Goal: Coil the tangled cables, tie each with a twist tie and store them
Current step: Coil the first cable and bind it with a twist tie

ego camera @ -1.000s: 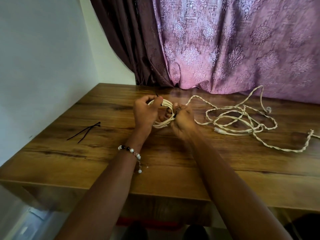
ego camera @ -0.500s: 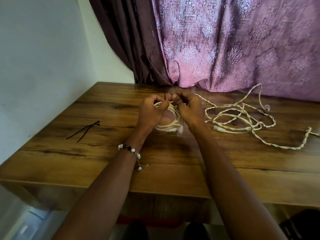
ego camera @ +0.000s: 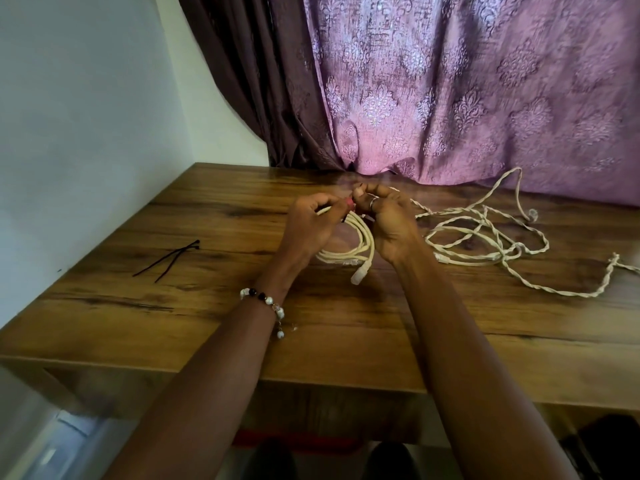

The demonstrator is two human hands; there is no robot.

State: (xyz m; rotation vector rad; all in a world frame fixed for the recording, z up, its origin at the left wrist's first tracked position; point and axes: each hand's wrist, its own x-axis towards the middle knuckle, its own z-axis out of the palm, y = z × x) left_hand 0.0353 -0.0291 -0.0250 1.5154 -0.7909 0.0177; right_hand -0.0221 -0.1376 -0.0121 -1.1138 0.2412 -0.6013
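Hands: left hand (ego camera: pixel 308 227) and right hand (ego camera: pixel 388 223) were raised together over the middle of the table, fingertips meeting at the far top of a coiled cable.
Left hand: fingers curled, pinching the top of the coil; a beaded bracelet (ego camera: pixel 266 306) circled that wrist.
Right hand: fingers curled at the same spot, a ring on one finger; whether it pinched the cable or a tie there could not be told, as the spot was blurred.
Coiled cable (ego camera: pixel 349 247): cream loops hung between the two hands, the lower loops at or just above the wood, a plug end trailing toward the person.
Tangled cable (ego camera: pixel 485 237): loose cream twisted cord sprawled on the table to the right of the hands, running on past the right edge of view.
Twist ties (ego camera: pixel 169 259): thin black strands lay on the left part of the table, well apart from the hands.
Table (ego camera: pixel 138 323): wooden top; left edge met a pale wall (ego camera: pixel 76 133), far edge met a purple curtain (ego camera: pixel 467 91), near edge ran under both forearms.
Open room: bare wood showed between the ties and the left hand, and along the near edge.
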